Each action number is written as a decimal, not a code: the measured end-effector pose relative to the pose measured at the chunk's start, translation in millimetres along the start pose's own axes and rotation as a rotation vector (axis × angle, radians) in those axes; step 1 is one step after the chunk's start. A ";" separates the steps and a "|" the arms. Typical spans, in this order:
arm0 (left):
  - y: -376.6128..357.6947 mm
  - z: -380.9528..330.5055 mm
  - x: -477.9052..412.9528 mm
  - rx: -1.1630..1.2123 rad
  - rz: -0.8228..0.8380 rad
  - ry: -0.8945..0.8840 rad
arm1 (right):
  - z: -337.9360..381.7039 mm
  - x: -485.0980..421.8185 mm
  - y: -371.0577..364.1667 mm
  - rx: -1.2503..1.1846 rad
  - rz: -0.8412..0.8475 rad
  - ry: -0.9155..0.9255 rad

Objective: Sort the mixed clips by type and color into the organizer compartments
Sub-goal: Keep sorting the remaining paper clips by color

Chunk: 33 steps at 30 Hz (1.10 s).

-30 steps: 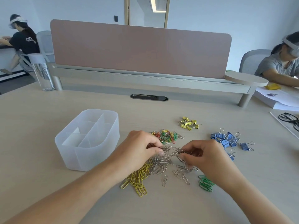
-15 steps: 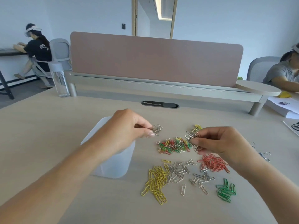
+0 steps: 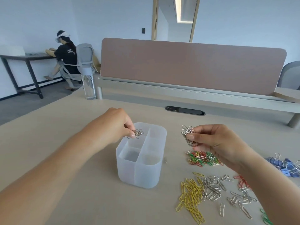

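Head view. Pinching silver clip bunch [image 3: 138, 133] with left hand [image 3: 117, 125] at frame centre, over organizer [image 3: 143, 177] upper-left compartment. Gripping second silver bunch [image 3: 187, 135] in right hand [image 3: 214, 140], centre right. Lower right: yellow pile [image 3: 191, 198], loose silver clips [image 3: 213, 189], mixed pile [image 3: 203, 158].

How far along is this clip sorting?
Barely begun: the organizer looks empty. In hand: the left hand holds silver paper clips over a far compartment; the right hand pinches another silver bunch. Left: yellow paper clips, loose silver clips, a mixed-colour pile and blue binder clips.
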State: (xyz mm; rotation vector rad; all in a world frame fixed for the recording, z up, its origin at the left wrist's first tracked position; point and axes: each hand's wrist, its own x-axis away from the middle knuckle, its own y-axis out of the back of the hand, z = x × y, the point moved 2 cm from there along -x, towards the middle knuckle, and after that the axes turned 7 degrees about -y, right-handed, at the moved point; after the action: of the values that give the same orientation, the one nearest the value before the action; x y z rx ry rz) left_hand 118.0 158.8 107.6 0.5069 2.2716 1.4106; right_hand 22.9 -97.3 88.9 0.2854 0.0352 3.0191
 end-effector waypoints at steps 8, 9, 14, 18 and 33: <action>-14.4 -19.5 -11.3 -0.394 0.217 -0.142 | 0.8 -8.1 -11.1 -0.021 0.042 -0.023; -18.1 -19.8 -11.5 -0.440 0.223 -0.157 | 1.4 -8.6 -13.0 -0.019 0.050 -0.023; -24.3 -21.1 -11.5 -0.462 0.235 -0.196 | 5.9 -12.8 -20.1 -0.026 0.078 -0.028; -19.0 -22.1 -9.2 -0.320 0.235 -0.201 | 10.1 -17.4 -28.5 -0.012 0.120 -0.029; -1.3 26.4 -2.3 0.373 0.029 0.065 | 28.4 -60.9 -107.6 0.477 0.178 -0.039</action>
State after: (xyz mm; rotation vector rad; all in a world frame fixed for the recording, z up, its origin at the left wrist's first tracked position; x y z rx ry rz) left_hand 133.7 176.9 96.2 0.6167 2.6031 1.0280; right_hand 99.1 3.3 101.9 0.4041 0.7710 3.1365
